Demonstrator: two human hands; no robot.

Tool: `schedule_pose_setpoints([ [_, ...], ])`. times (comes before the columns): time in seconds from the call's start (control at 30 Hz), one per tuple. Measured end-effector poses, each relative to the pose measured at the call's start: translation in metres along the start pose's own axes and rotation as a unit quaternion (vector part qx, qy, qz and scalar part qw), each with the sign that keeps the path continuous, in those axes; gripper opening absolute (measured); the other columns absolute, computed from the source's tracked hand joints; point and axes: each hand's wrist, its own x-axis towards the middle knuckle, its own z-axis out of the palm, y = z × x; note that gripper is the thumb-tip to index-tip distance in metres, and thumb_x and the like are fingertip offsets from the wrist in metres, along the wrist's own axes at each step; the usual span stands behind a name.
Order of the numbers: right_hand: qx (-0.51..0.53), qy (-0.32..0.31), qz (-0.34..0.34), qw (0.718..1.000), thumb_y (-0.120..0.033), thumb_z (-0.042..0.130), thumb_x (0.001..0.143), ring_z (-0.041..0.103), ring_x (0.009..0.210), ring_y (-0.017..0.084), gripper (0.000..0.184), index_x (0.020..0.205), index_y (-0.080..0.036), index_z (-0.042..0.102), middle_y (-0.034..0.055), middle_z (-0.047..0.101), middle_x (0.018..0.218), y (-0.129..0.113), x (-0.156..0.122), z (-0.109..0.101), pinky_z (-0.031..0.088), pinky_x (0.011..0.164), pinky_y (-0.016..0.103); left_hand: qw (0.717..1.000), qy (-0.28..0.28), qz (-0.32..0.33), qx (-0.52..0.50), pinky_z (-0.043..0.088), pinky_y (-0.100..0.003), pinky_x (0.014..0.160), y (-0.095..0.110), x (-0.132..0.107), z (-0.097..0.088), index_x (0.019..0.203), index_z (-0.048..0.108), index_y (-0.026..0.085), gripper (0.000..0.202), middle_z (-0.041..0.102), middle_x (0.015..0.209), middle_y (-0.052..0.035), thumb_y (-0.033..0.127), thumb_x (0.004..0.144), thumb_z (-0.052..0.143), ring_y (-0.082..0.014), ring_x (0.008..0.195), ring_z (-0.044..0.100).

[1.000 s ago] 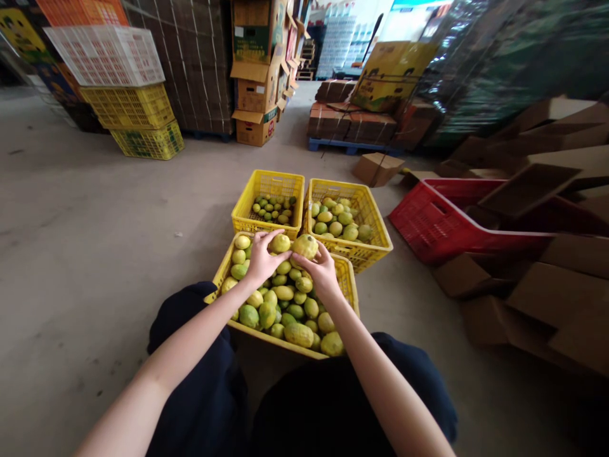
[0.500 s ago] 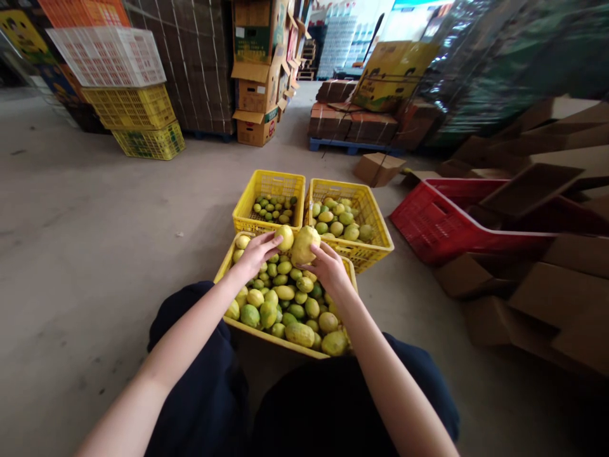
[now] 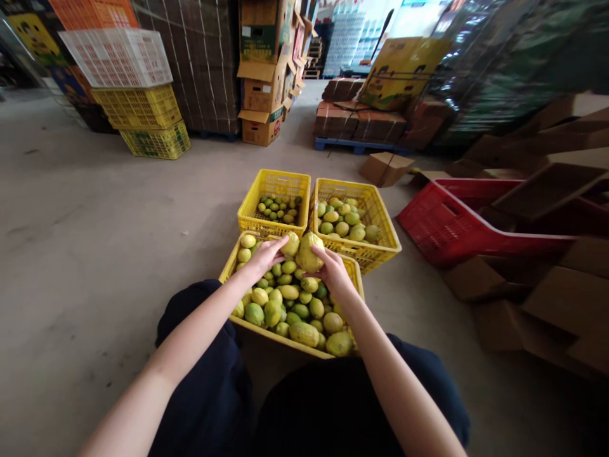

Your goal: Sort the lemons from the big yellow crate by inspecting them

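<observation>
My left hand (image 3: 267,255) grips a yellow lemon (image 3: 290,244) by its left side. Close beside it, my right hand (image 3: 332,273) is closed on a bigger, knobbly lemon (image 3: 309,251). Both fruits are held up over the far part of the near yellow crate (image 3: 290,343). Several green and yellow lemons (image 3: 288,292) of mixed sizes fill that crate. Just beyond stand two more yellow crates: the left one (image 3: 246,218) with small greenish fruit at its bottom, the right one (image 3: 386,249) with larger yellow-green lemons.
A red crate (image 3: 428,225) with cardboard in it stands at right, among loose cartons (image 3: 561,295). Stacked crates (image 3: 137,105) rise at the back left, near piled boxes (image 3: 259,95). A blue pallet (image 3: 354,146) carries bundled cardboard. My knees flank the near crate.
The view has shifted slightly, so everything sits a little farther right. Both hands still hold their lemons; the left one's lemon looks turned a little in the fingers.
</observation>
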Motion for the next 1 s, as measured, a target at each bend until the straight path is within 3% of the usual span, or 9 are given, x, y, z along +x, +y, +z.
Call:
schedule_pose_setpoints([
  [0.17,0.015,0.004,0.054,0.998,-0.034,0.069,0.08,0.071,0.058,0.022,0.022,0.093,-0.017,0.069,0.0062,0.075,0.075,-0.001,-0.001,0.002,0.052,0.035,0.026,0.998,-0.045,0.001,0.048,0.048,-0.037,0.099,-0.003,-0.003,0.001,0.094,0.075,0.018,0.024,0.076,0.099,-0.0091,0.039,0.089,0.065,-0.0251,0.106,0.067],
  [0.37,0.081,-0.036,0.112,0.99,-0.038,0.051,0.091,0.07,0.055,0.022,0.028,0.098,-0.017,0.068,0.0063,0.074,0.073,-0.003,-0.004,0.004,0.046,0.03,0.024,0.994,-0.069,-0.021,0.082,0.049,-0.035,0.095,-0.005,-0.007,0.009,0.105,0.073,0.017,0.03,0.073,0.104,-0.0097,0.041,0.089,0.064,-0.0244,0.109,0.063],
  [0.57,0.17,-0.075,0.149,0.971,-0.046,0.048,0.09,0.067,0.052,0.023,0.037,0.103,-0.018,0.067,0.0065,0.071,0.068,-0.002,-0.003,0.001,0.038,0.026,0.025,0.995,-0.095,-0.024,0.022,0.048,-0.033,0.093,-0.006,-0.005,0.013,0.105,0.07,0.016,0.035,0.072,0.099,-0.0081,0.046,0.086,0.067,-0.021,0.101,0.064],
  [0.77,0.197,-0.125,0.138,0.963,-0.054,0.039,0.089,0.056,0.04,0.019,0.044,0.09,-0.019,0.065,0.0055,0.067,0.06,0.002,-0.003,-0.001,0.025,0.022,0.022,0.992,-0.108,-0.052,-0.049,0.049,-0.033,0.09,-0.006,-0.007,0.022,0.094,0.071,0.014,0.039,0.072,0.087,-0.0092,0.05,0.094,0.053,-0.0243,0.103,0.063],
  [0.9,0.186,-0.138,0.139,0.963,-0.059,0.032,0.09,0.055,0.038,0.019,0.049,0.092,-0.021,0.064,0.0044,0.065,0.058,0.004,0.0,0.001,0.023,0.023,0.022,0.989,-0.107,-0.077,-0.07,0.052,-0.034,0.086,-0.007,-0.008,0.027,0.097,0.071,0.015,0.049,0.071,0.086,-0.0093,0.058,0.091,0.049,-0.0253,0.099,0.064],
  [1.0,0.187,-0.118,0.152,0.963,-0.057,0.03,0.093,0.057,0.04,0.02,0.047,0.092,-0.022,0.062,0.0032,0.063,0.056,0.004,0.002,0.003,0.031,0.025,0.024,0.987,-0.11,-0.086,-0.083,0.053,-0.036,0.085,-0.008,-0.007,0.028,0.103,0.071,0.016,0.056,0.072,0.088,-0.0087,0.066,0.084,0.053,-0.0271,0.098,0.064],
])
